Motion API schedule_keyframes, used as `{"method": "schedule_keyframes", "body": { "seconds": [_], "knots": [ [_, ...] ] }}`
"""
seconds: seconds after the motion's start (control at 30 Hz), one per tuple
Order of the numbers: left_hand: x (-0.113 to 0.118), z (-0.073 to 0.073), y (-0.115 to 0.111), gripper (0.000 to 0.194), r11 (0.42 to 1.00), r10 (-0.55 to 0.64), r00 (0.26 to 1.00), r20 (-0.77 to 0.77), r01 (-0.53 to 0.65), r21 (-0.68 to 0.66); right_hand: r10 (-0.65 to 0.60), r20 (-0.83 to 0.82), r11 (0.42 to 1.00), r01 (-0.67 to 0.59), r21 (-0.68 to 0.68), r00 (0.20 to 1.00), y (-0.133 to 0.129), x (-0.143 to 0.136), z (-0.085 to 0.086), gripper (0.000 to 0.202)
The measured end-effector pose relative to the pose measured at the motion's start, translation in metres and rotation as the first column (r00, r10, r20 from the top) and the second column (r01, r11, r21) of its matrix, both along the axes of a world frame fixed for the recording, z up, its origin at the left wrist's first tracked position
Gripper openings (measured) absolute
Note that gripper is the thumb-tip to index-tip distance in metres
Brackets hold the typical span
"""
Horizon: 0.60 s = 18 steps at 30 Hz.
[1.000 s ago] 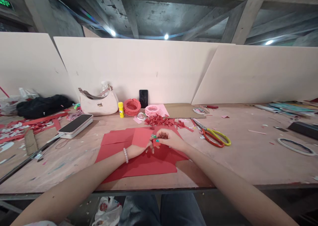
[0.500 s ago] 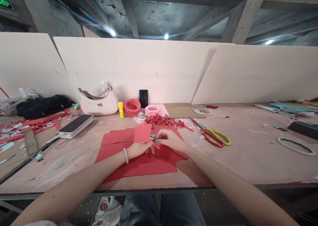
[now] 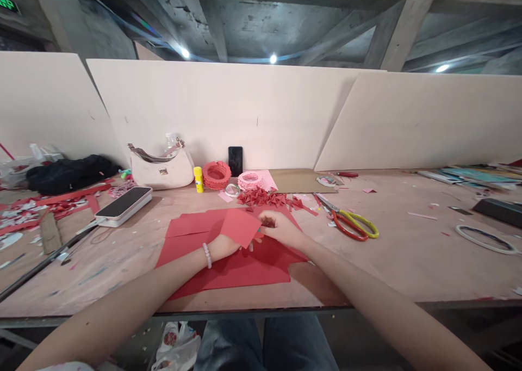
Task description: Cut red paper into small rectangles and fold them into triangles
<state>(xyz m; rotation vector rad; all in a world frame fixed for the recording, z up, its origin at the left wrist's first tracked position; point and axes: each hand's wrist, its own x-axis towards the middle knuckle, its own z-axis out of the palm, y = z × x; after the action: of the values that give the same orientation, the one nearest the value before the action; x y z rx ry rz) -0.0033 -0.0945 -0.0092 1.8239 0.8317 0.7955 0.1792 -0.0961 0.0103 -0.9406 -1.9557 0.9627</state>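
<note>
A small red paper square (image 3: 240,227) is held up, tilted, above larger red sheets (image 3: 244,270) lying on the table. My left hand (image 3: 224,247), with a beaded bracelet at the wrist, grips it from below, and the paper covers most of its fingers. At the paper's right corner, my right hand (image 3: 279,227) is closed with thumb and fingertips pinched on the edge. A touch of green shows by those fingertips, too small to name. Just beyond the hands lies a pile of small folded red paper pieces (image 3: 265,197).
Scissors (image 3: 353,224) with red and yellow handles lie to the right. Behind stand a yellow glue stick (image 3: 198,179), a red paper ring (image 3: 216,175), a pink ring (image 3: 250,181), a phone (image 3: 235,161) and a white handbag (image 3: 163,169). A white-cased device (image 3: 124,206) sits left.
The red paper square has turned and tilted to the right, its corner now meeting my right hand's fingertips and covering more of my left fingers. Both arms have stayed nearly in place.
</note>
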Motion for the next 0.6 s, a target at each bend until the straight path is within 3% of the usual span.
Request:
{"method": "schedule_keyframes", "body": {
  "seconds": [0.1, 0.2, 0.6],
  "knots": [
    [0.0006, -0.0012, 0.0006, 0.032, 0.999, -0.04, 0.999, -0.037, 0.041, 0.035, -0.042, 0.013, 0.999, 0.043, -0.006, 0.999, 0.0018, 0.0006, 0.0003, 0.015],
    [0.0018, -0.0034, 0.0007, 0.033, 0.997, 0.006, 0.998, -0.062, -0.001, 0.08, -0.061, 0.005, 0.998, 0.061, -0.015, 0.998, 0.0028, 0.0004, 0.0012, 0.023],
    [0.006, -0.0003, -0.0028, 0.03, 0.99, 0.125, 0.984, -0.13, -0.115, 0.082, -0.056, -0.074, 0.998, 0.058, 0.023, 0.996, 0.0005, -0.0051, -0.003, 0.021]
  ]
}}
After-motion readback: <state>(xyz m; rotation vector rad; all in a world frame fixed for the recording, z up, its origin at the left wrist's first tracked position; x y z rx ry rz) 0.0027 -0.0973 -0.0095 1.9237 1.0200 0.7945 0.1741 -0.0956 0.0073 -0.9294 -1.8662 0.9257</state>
